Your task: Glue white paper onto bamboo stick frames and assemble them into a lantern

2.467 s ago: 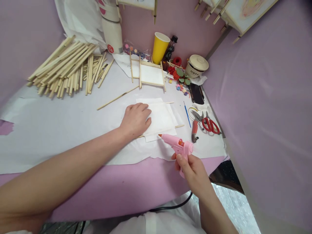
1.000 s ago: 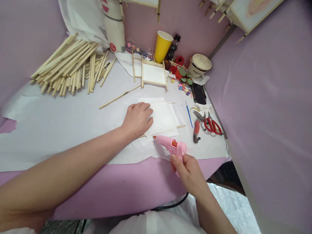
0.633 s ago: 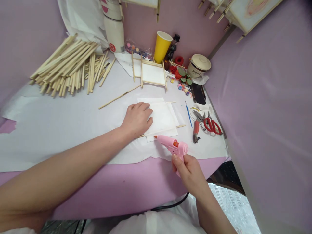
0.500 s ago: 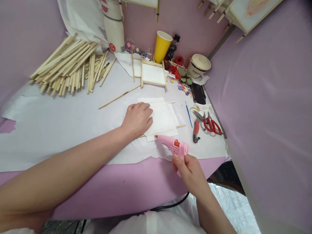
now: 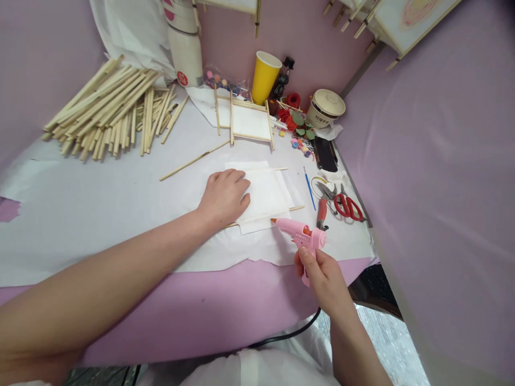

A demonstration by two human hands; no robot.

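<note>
My left hand [image 5: 224, 196] lies flat, fingers together, on the left part of a white paper sheet [image 5: 269, 194] that covers thin wooden sticks [image 5: 296, 208]. My right hand [image 5: 322, 276] grips a pink hot glue gun [image 5: 300, 236] by its handle. The gun's orange nozzle points left and touches the near edge of the white sheet, just right of my left thumb. A black cord runs from the gun down past the table's front edge.
A pile of wooden sticks [image 5: 108, 110] lies at the back left, one loose stick [image 5: 193, 160] nearer. A stick-and-paper frame [image 5: 244, 121], yellow cup [image 5: 264, 78], lidded pot [image 5: 325, 109], red scissors [image 5: 346, 205], pliers [image 5: 322, 212] and blue brush [image 5: 309, 188] sit at the back and right.
The glue gun's nozzle slid left along the sheet's near edge, then moved back right to its present spot. My left hand has stayed pressed on the paper.
</note>
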